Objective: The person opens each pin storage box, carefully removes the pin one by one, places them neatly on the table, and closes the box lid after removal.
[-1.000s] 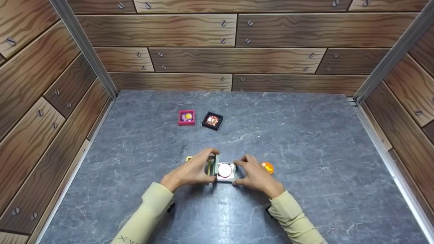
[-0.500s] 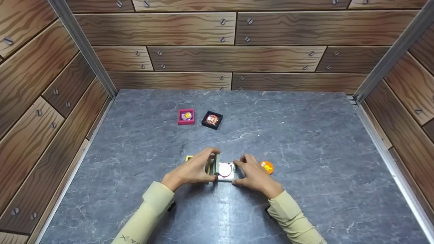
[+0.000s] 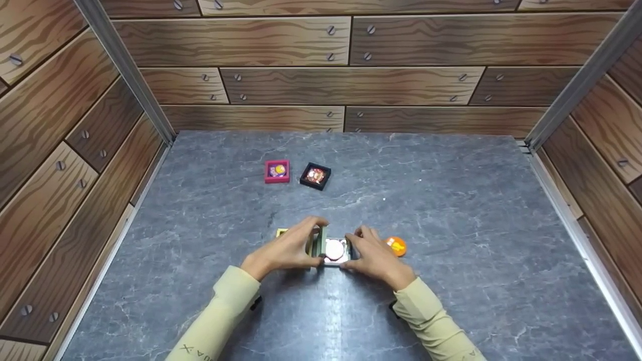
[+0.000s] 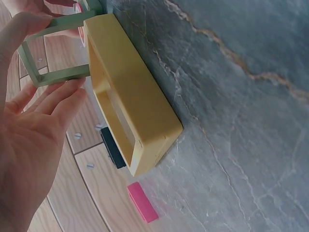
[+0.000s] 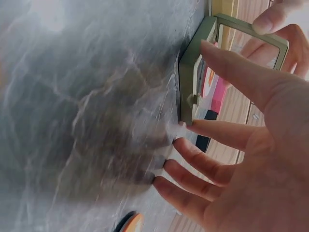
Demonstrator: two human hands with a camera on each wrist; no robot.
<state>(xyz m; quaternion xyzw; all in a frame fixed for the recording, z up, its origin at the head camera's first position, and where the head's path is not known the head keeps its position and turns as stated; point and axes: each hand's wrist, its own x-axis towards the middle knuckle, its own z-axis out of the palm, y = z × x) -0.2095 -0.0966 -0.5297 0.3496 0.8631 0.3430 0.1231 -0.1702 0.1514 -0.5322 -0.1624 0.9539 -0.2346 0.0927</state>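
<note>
A green hinged frame case (image 5: pixel 186 87) stands opened between my hands, its lid (image 4: pixel 65 74) raised upright with a clear film in it. My left hand (image 3: pixel 287 249) pinches that lid by two opposite edges, thumb on the near one. With thumb and forefinger, my right hand (image 3: pixel 375 256) grips the case's base at its right side, the other fingers spread low over the table. A round disc (image 3: pixel 334 249) lies on the base, whitened by glare in the head view. Beside the case, mostly hidden under my left hand, is a yellow frame (image 4: pixel 133 92).
An orange disc (image 3: pixel 396 246) lies just right of my right hand. Farther back sit a pink frame (image 3: pixel 277 181) and a black frame (image 3: pixel 312 186), each with a round coloured piece inside. Wood-patterned walls (image 3: pixel 281 85) enclose the grey marbled table (image 3: pixel 451 210).
Both hands keep their hold and the lid stays upright. My right thumb has slid slightly left along the base's near edge. The head view has shifted a little.
</note>
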